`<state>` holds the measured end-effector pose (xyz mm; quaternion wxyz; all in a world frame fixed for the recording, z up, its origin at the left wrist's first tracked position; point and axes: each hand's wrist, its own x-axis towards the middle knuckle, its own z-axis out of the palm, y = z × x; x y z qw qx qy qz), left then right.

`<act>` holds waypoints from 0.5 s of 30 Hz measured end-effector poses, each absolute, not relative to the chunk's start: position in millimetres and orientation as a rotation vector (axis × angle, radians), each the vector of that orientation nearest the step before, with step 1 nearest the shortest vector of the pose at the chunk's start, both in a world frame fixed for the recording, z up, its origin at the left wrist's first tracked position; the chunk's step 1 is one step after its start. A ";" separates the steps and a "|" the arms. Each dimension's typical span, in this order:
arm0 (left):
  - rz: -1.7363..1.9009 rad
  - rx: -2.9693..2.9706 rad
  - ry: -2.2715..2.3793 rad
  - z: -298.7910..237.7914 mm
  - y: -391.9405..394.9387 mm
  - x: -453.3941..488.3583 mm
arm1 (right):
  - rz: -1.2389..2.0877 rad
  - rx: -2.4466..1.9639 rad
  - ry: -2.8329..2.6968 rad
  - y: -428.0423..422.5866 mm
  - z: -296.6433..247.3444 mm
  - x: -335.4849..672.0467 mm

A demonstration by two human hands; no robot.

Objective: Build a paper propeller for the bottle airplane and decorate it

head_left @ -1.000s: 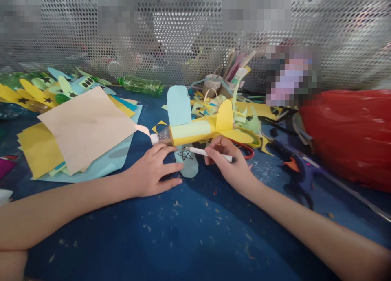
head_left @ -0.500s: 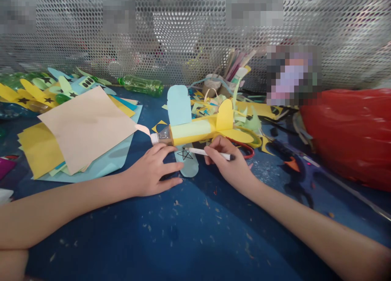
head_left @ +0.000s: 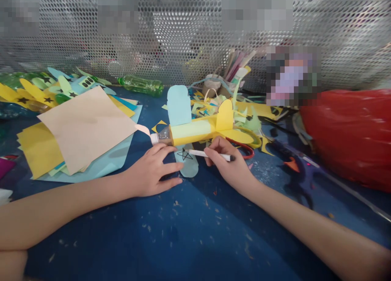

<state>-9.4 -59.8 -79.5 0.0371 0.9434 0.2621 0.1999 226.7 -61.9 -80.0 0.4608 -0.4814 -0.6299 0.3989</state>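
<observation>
A toy plane made from a plastic bottle (head_left: 195, 132) wrapped in yellow paper lies on the blue table (head_left: 189, 232), with light blue paper wings and a yellow tail. My right hand (head_left: 230, 163) is closed on a white marker (head_left: 209, 154), its tip on the near wing (head_left: 187, 163) beside a black star outline. My left hand (head_left: 152, 171) lies flat with fingers spread, pressing down on the table and the edge of that wing.
Sheets of tan, yellow and blue paper (head_left: 82, 130) are stacked at the left. A green bottle (head_left: 142, 85) lies by the perforated metal wall. Paper scraps, red scissors (head_left: 244, 148) and a glue gun (head_left: 293, 167) crowd the right, beside a red bag (head_left: 348, 134).
The marker tip has shifted slightly over the star on the wing. My left hand has stayed in place.
</observation>
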 end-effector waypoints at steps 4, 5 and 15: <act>0.611 2.893 0.813 -80.0 -59.9 -9.4 | 0.983 -1.190 -1.551 -62.0 -80.4 227.2; 0.611 2.892 0.814 -80.1 -59.9 -9.4 | 0.985 -1.190 -1.553 -62.0 -80.6 227.4; 0.612 2.886 0.811 -79.3 -60.5 -9.3 | 0.985 -1.184 -1.556 -62.5 -80.3 226.9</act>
